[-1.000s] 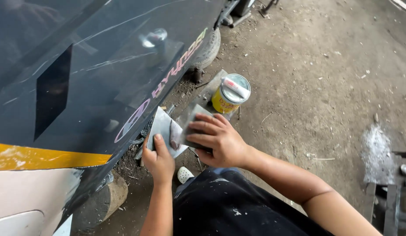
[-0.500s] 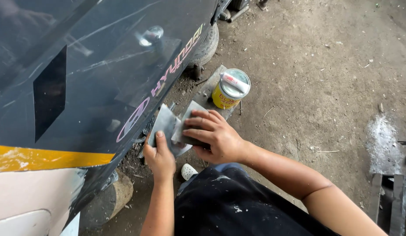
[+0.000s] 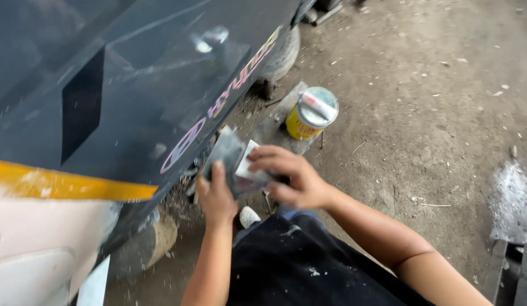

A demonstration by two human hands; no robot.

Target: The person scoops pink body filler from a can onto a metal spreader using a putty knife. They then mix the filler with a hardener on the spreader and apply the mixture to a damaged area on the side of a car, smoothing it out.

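Observation:
My left hand point(image 3: 216, 198) holds a flat grey metal plate point(image 3: 225, 154) smeared with grey putty, low beside the dark body panel point(image 3: 133, 85) of a vehicle. My right hand point(image 3: 289, 177) grips a small pale scraper point(image 3: 247, 165) and presses it onto the plate. Both hands meet in the middle of the head view, just above my knees in dark trousers point(image 3: 297, 260). The far part of the plate is hidden by my fingers.
A yellow tin point(image 3: 310, 113) with a grey lid and a tube lying on it stands on a board on the dirt floor point(image 3: 433, 113). A tyre point(image 3: 280, 56) lies behind it. The panel has a yellow stripe point(image 3: 59, 184). Metal bars point(image 3: 510, 272) lie at right.
The view has shifted slightly; my right hand has slid the scraper a little across the plate. My left hand keeps the plate in the same place.

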